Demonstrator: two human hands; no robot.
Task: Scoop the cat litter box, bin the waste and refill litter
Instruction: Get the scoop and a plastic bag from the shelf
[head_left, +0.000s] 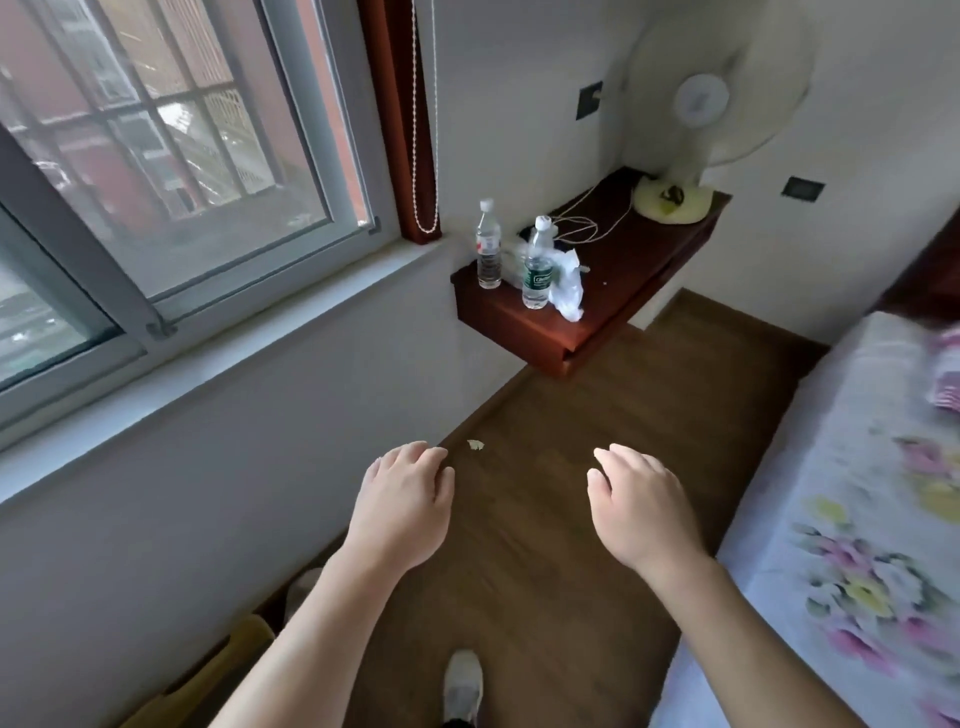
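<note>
Brown wood-grain floor (597, 415) fills the centre of the frame. Left hand (402, 501) and right hand (636, 506) are held out above it at bottom centre, backs up, well apart from each other. Fingers (431, 462) on both are loosely curled and slack, holding nothing, touching nothing. Litter box: cannot be located from this view. Near the fingers lies only a small pale scrap (475, 444) on the floor, just beyond the left hand. Yellowish object (244, 639) at lower left against the wall, too cut off to identify. White shoe (463, 686) at bottom centre. Dark red shelf (613, 312) at upper centre carries two clear bottles (488, 247) (538, 265), crumpled plastic (566, 283), a white cable (587, 223) and a pale fan (696, 119). Window (156, 130) at upper left. Floral-sheeted bed (857, 493) along the right edge.
</note>
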